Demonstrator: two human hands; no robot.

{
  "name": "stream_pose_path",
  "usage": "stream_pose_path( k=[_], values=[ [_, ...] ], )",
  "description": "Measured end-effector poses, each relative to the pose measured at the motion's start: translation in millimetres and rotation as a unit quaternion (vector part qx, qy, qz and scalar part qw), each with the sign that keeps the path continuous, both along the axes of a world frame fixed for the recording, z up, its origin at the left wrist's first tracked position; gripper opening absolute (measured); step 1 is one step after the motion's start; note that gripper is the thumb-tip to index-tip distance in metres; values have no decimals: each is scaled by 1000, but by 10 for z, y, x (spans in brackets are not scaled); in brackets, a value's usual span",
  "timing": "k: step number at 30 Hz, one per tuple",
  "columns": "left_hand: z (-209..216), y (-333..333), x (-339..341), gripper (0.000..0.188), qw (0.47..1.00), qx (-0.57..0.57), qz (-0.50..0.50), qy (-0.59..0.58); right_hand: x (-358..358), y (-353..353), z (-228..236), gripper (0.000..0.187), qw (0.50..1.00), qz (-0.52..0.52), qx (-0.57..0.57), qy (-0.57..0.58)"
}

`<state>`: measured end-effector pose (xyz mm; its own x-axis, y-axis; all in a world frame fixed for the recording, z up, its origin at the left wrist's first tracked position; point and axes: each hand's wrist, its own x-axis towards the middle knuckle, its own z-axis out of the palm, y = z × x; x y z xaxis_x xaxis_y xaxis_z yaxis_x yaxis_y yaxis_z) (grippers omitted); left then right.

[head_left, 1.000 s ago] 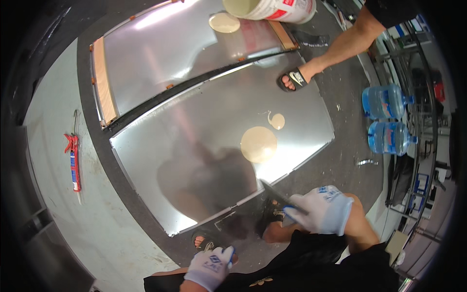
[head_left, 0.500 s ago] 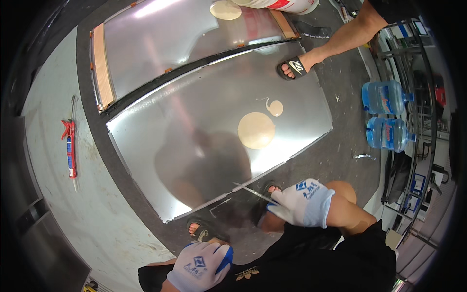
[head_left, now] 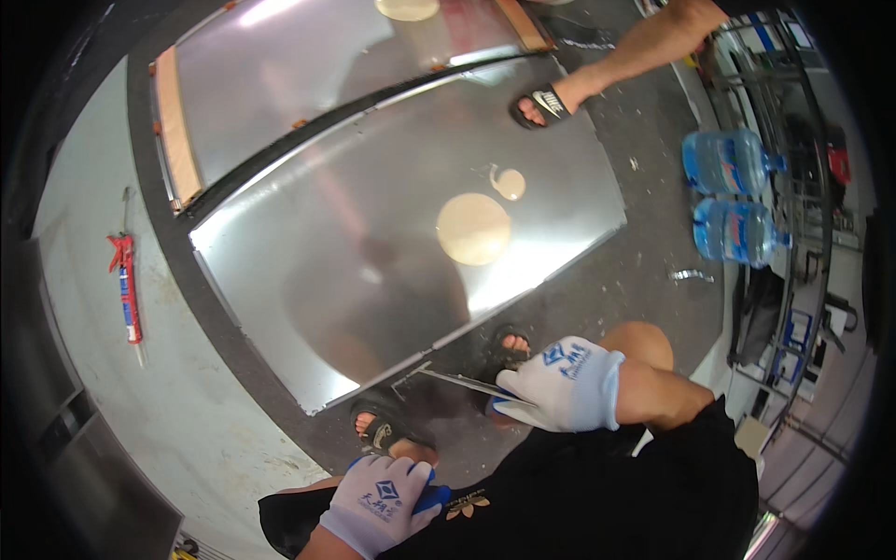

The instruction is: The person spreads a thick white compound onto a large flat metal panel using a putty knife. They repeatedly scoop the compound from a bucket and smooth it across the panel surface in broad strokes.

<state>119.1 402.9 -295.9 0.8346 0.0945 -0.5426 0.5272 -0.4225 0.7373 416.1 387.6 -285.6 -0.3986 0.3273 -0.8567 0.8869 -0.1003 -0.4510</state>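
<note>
My right hand [head_left: 560,378], in a white glove with a blue palm, is closed around a long, thin metal tool [head_left: 462,381]. Seen nearly edge-on, its blade points left, over the floor by the near edge of a shiny metal panel [head_left: 364,243]; its exact kind is unclear. My left hand [head_left: 378,504], gloved the same way, is curled close to my body at the lower left, its inside hidden. On the panel lie a large round pool of cream-coloured liquid [head_left: 474,229] and a smaller pool [head_left: 509,184].
Another person's sandalled foot [head_left: 541,107] presses on the panel's far right corner. Beyond lies a second panel [head_left: 308,70] with wooden strips [head_left: 179,131]. A red caulking gun [head_left: 128,289] lies at left. Two blue water bottles [head_left: 728,161] lie at right, near metal racking [head_left: 817,187].
The whole view has shifted a little. The metal tool's tip has moved left and nearer, off the panel's edge. My left hand has turned slightly, showing more of its blue thumb side.
</note>
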Motion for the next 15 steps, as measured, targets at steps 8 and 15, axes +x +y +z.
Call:
stream_pose_path(
  k=[8,15],
  values=[
    [-40,-36,25,42,999,5,-22,32,11,-29,-14,39,999,16,28,27],
    [-19,-39,47,43,999,7,-17,28,22,-63,-27,37,999,26,9,36]
  ],
)
